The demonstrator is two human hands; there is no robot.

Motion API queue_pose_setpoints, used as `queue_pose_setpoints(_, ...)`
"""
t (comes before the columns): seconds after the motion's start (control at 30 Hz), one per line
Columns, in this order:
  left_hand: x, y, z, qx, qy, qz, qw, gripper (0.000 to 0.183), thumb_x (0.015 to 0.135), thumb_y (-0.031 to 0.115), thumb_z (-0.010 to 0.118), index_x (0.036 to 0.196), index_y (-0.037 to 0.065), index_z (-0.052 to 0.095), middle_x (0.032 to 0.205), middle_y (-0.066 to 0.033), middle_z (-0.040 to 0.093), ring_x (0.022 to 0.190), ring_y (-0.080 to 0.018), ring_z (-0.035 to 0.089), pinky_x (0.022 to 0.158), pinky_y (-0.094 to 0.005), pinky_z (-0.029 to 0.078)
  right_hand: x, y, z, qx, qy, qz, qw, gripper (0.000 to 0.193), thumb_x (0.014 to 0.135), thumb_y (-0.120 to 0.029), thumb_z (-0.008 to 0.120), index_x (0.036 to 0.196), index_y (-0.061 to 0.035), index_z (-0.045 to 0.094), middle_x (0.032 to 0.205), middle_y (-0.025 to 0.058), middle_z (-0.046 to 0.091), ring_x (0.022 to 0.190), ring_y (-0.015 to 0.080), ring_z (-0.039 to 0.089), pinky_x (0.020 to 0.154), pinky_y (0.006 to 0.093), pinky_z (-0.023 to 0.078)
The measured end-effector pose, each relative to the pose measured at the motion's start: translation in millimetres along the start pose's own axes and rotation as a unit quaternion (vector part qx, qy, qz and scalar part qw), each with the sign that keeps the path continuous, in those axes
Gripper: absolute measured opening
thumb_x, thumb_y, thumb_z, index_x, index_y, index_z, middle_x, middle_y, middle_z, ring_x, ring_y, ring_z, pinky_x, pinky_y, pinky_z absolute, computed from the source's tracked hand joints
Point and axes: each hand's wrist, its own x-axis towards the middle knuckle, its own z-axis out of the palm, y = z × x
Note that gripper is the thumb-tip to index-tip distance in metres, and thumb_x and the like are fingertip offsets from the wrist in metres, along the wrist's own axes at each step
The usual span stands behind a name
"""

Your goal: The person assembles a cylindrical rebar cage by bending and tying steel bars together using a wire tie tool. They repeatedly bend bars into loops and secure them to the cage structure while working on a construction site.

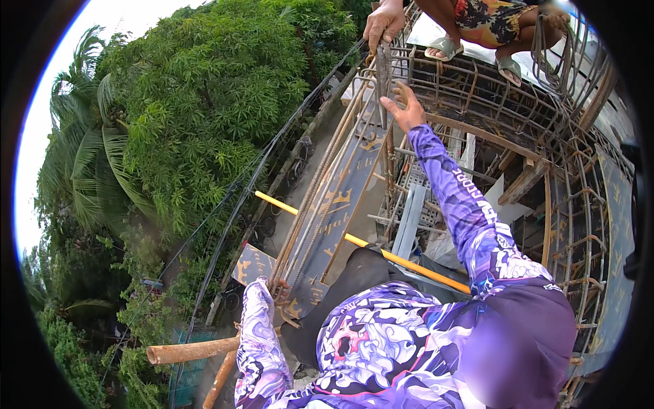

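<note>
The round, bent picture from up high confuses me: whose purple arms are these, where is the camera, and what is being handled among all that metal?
The camera sits on a person's head and looks down, and its wide lens bends straight edges into curves. The purple patterned sleeves are that person's own arms. Their right hand reaches up with open fingers toward a short bundle of steel rods, apparently touching it. Another person's hand holds that bundle from above; that person crouches in sandals on the rebar cage, a frame of rusty steel bars. The wearer's left hand is low down, gripping the ends of long rebar rods that run up along a dark board. A yellow pipe crosses behind. Trees and a street lie far below.
</note>
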Motion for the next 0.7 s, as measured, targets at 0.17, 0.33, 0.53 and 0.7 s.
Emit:
queue_pose_setpoints(0.17,6,4,-3,0.002,-0.030,0.010,0.999,0.048,0.081,0.035,0.062,0.121,0.011,0.053,0.119,-0.0134,0.057,0.104,-0.0319,0.057,0.082,-0.0439,0.049,65,-58,10,0.329,-0.030,0.122,0.936,0.046,0.075,-0.036,0.073,0.106,-0.0043,0.061,0.087,0.0121,0.066,0.070,0.0199,0.065,0.063,0.0311,0.054)
queue_pose_setpoints(0.33,-2,-9,3,-0.051,-0.111,0.022,0.992,0.048,0.081,0.034,0.062,0.123,0.011,0.053,0.121,-0.0137,0.056,0.106,-0.0324,0.057,0.082,-0.0443,0.049,24,-118,20,0.395,0.094,0.071,0.911,0.035,0.083,-0.041,0.065,0.079,-0.0071,0.057,0.055,-0.0022,0.048,0.039,0.0052,0.039,0.036,0.0213,0.029)
queue_pose_setpoints(0.53,-16,4,-33,-0.279,-0.267,0.083,0.919,0.049,0.082,0.034,0.062,0.124,0.011,0.052,0.123,-0.0140,0.055,0.107,-0.0329,0.056,0.083,-0.0448,0.049,-89,-160,46,0.442,-0.115,0.062,0.887,0.040,0.087,-0.043,0.058,0.074,-0.0055,0.050,0.053,-0.0019,0.040,0.040,0.0048,0.032,0.037,0.0214,0.024)
queue_pose_setpoints(0.7,-156,4,-157,-0.620,-0.117,0.123,0.766,0.061,0.091,0.055,0.038,0.121,0.004,0.054,0.107,-0.0098,0.062,0.091,-0.0203,0.060,0.076,-0.0320,0.048,-194,-197,83,0.494,-0.362,-0.006,0.790,0.034,0.088,-0.035,0.060,0.081,-0.0021,0.053,0.059,0.0008,0.046,0.048,0.0058,0.038,0.043,0.0211,0.028)
